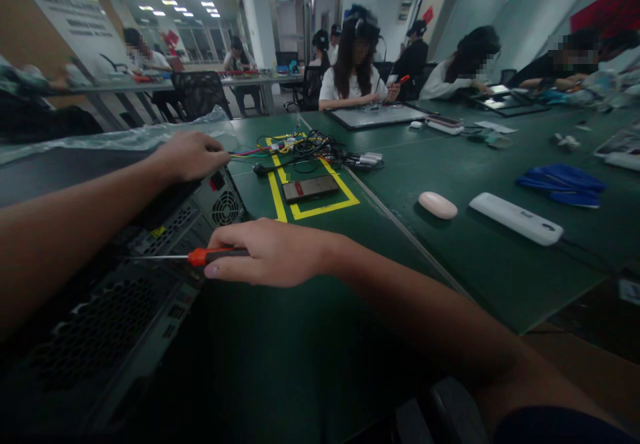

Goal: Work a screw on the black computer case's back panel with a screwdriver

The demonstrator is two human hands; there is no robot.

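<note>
A black desktop computer case (117, 327) stands at the left, its rear panel with vent holes, fan grille and ports turned toward me. My left hand (187, 154) rests on the case's upper edge by the far corner, fingers bent over it. My right hand (275, 254) is closed around a screwdriver (200, 257) with an orange and dark handle. The shaft points left at the rear panel, level with the expansion slots; its tip is too dark to make out against the case.
Beyond the case lie a cable bundle (320, 147) and a phone (310, 189) inside yellow tape (325, 211). Farther right are a pink oval case (437, 205), a white power bank-like device (517, 219) and blue cloth (563, 184). Several people work across the green table (390, 271).
</note>
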